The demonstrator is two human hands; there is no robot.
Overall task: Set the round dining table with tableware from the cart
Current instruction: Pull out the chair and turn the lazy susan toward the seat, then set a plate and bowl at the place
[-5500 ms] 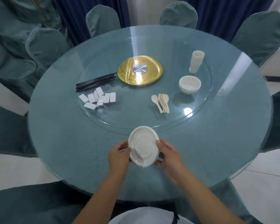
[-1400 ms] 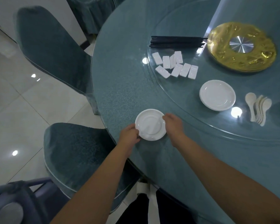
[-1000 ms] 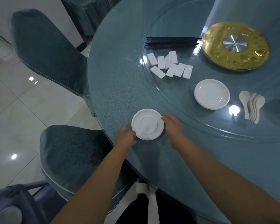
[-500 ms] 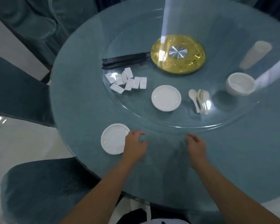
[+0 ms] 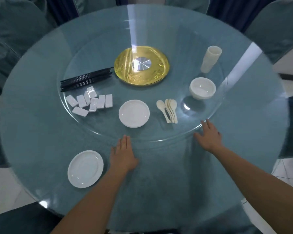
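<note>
Two bare hands reach out over the round teal dining table with its glass top [image 5: 41, 125], and we take the clear glass turntable [image 5: 201, 78] set on it as our landmark. At the turntable's centre sits its round gold hub with a silver cap [image 5: 141, 65].

Outside the turntable, beyond its near-left rim, a single white round plate [image 5: 85, 168] lies flat on the table's edge zone. On the turntable, near its front rim, rests a stack of white round plates [image 5: 134, 113]. Toward its right side stands a stack of white bowls [image 5: 202, 88], and behind that a tilted stack of cream cups [image 5: 210, 59]. On its left side lies a bundle of black chopsticks [image 5: 86, 79], with a cluster of small white rectangular chopstick rests [image 5: 90, 103] just in front of it. A fan of cream soup spoons [image 5: 169, 109] lies between the plate stack and the bowls.

Our left hand [image 5: 123, 155] is flat, fingers straight and together, tips at the turntable's front rim, holding nothing. Our right hand [image 5: 209, 135] is spread, fingertips at the front-right rim, also holding nothing; we cannot tell whether either actually touches the glass.
</note>
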